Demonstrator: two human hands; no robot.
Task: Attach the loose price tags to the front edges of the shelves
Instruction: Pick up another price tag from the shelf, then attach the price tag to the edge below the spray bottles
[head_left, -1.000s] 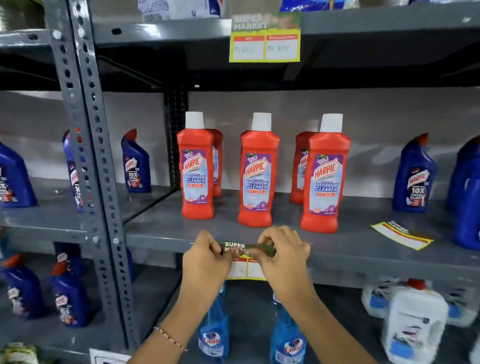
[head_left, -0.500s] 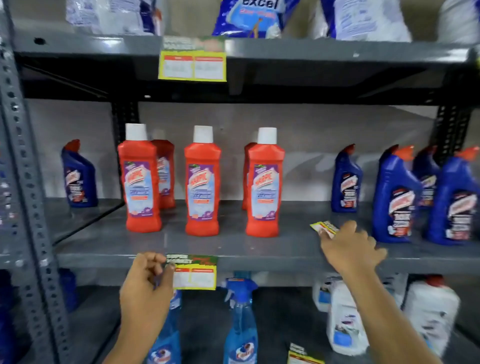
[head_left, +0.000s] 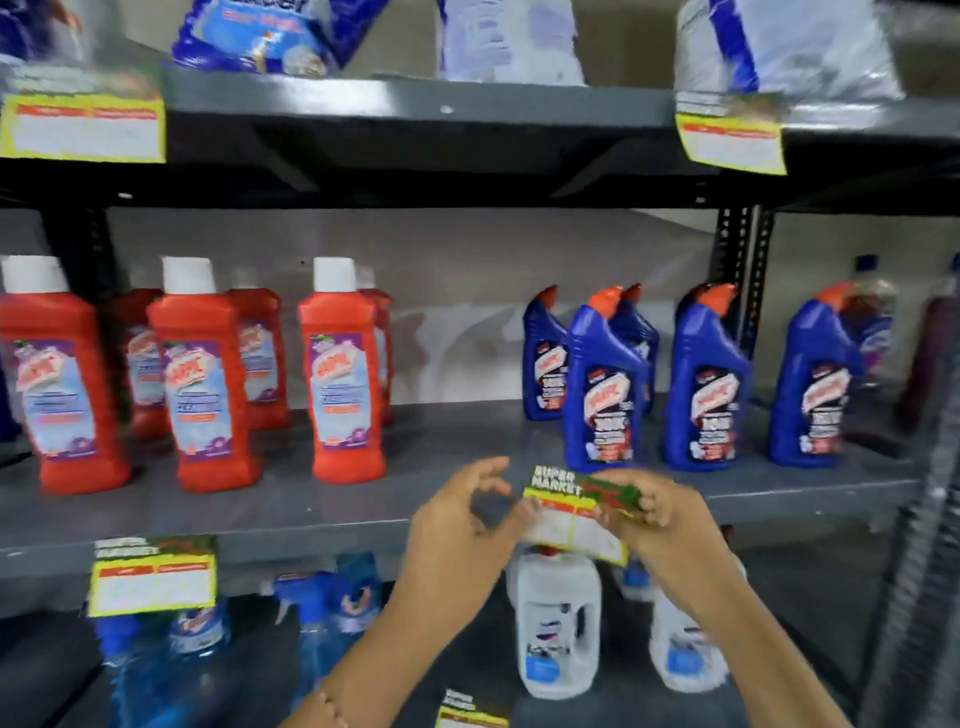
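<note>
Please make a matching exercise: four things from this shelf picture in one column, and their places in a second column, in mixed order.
1. red bottles
2. blue bottles
3. price tag in the hands
4. white jug

a. lowest shelf, under the hands
b. middle shelf, right
c. at the middle shelf's front edge
d. middle shelf, left

Pairs: 1-d, 2-b, 3-c, 4-a

head view, close, facing shelves (head_left: 363, 512)

Grey metal shelving (head_left: 415, 104) on perforated uprights (head_left: 737, 270) stands against a pale wall (head_left: 457, 291).
</note>
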